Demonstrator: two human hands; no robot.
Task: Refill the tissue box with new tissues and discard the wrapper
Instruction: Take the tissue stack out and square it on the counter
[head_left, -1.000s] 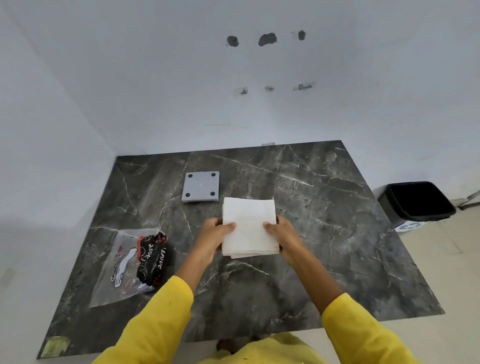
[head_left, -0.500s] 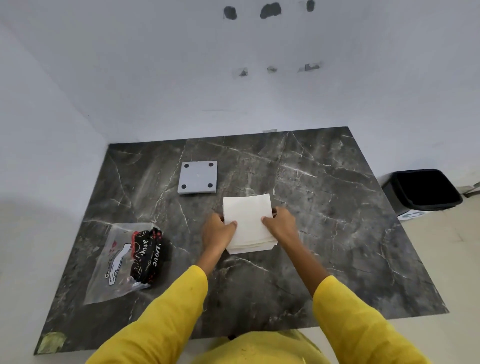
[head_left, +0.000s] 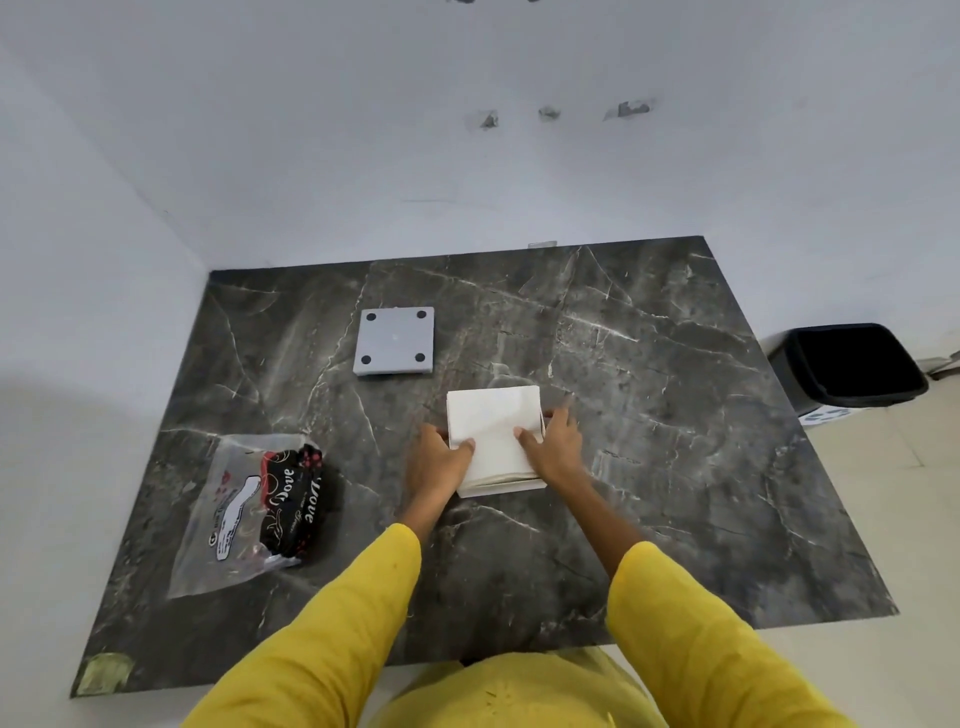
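Note:
A white stack of tissues (head_left: 493, 431) sits at the middle of the dark marble table (head_left: 675, 467). My left hand (head_left: 439, 460) grips its left edge and my right hand (head_left: 553, 447) grips its right edge, thumbs on top. Whatever is under the stack is hidden. A grey square plate (head_left: 394, 342) with black pads at its corners lies flat behind the stack, to the left. The clear plastic wrapper (head_left: 244, 509) with black and red print lies at the table's left front.
A black waste bin (head_left: 852, 364) stands on the floor beyond the table's right edge. White walls close the table's far side and left side. A yellowish patch (head_left: 104, 673) marks the front left corner.
Both hands have lowered the tissue stack toward the table; it now looks pressed down. The camera has tilted downward. The wrapper and grey plate have not moved.

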